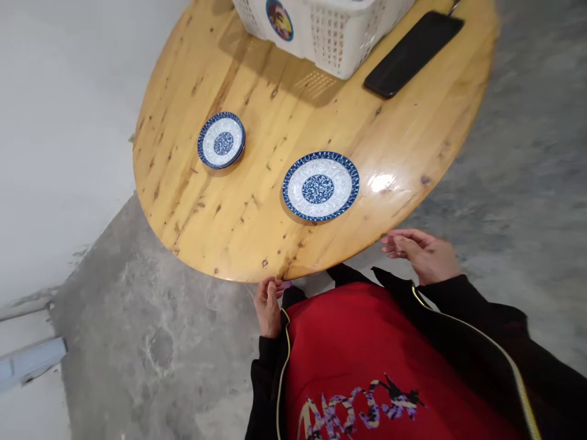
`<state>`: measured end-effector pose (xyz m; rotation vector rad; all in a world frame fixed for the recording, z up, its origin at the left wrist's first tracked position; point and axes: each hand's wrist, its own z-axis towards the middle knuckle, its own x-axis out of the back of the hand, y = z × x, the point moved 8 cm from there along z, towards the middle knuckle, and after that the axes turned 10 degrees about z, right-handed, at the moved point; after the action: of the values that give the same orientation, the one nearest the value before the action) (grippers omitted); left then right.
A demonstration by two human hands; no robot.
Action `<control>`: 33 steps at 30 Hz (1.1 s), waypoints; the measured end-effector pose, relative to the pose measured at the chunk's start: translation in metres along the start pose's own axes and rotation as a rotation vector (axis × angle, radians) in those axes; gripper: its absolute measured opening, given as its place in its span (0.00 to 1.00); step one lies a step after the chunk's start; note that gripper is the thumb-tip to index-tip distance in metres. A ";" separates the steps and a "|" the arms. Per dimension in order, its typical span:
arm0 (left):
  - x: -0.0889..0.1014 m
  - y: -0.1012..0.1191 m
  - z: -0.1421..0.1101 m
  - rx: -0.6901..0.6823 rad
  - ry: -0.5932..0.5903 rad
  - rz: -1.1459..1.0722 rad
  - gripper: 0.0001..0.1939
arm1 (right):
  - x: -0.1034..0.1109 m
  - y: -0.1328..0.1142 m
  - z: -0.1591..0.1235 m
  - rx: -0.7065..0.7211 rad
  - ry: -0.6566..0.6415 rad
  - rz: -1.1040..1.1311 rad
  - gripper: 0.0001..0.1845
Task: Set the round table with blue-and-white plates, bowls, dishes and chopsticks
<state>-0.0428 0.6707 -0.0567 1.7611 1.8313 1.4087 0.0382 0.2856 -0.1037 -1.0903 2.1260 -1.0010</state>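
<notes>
My left hand (268, 305) is at the near edge of the round wooden table (220, 244), empty, its fingers loosely bent and the tips by the rim. Farther right, my right hand (426, 253) hovers just off the same edge. It holds nothing, and its fingers reach toward the wood. Nearest to both hands lies a larger blue-and-white plate (321, 186), flat and face up. A small stack of smaller blue-rimmed dishes (222, 140) sits up and to the left of it. Neither hand touches the dishes.
A white plastic basket (321, 36) with perforated sides stands at the far side of the table. Right of it lies a black phone (413, 55) with something thin at its far end. Grey concrete floor (160, 342) surrounds the table; a white wall (68, 122) is at left.
</notes>
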 end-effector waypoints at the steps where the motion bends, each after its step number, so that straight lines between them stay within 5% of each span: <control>1: 0.004 0.000 0.002 -0.017 -0.013 0.003 0.26 | -0.001 0.006 -0.004 -0.003 0.002 -0.006 0.20; 5: 0.039 -0.016 0.015 -0.053 -0.037 0.028 0.28 | -0.018 0.034 -0.028 0.006 -0.013 -0.020 0.20; 14: 0.180 -0.098 0.047 -0.061 0.054 0.005 0.36 | -0.114 0.135 -0.121 -0.062 -0.121 0.073 0.25; 18: 0.220 -0.123 0.049 -0.063 0.086 -0.007 0.34 | -0.140 0.159 -0.154 -0.069 -0.122 0.100 0.19; 23: 0.209 -0.110 0.057 -0.131 -0.024 -0.009 0.34 | -0.139 0.133 -0.146 0.015 -0.015 0.141 0.11; 29: 0.175 -0.069 0.072 -0.246 -0.169 0.021 0.31 | -0.138 0.084 -0.085 0.096 0.133 0.215 0.07; 33: 0.184 -0.054 0.091 -0.259 -0.179 0.081 0.31 | -0.153 0.070 -0.044 0.103 0.204 0.305 0.11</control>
<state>-0.0565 0.8824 -0.0642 1.7801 1.4319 1.3944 0.0555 0.4578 -0.1149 -0.6111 2.2849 -1.0957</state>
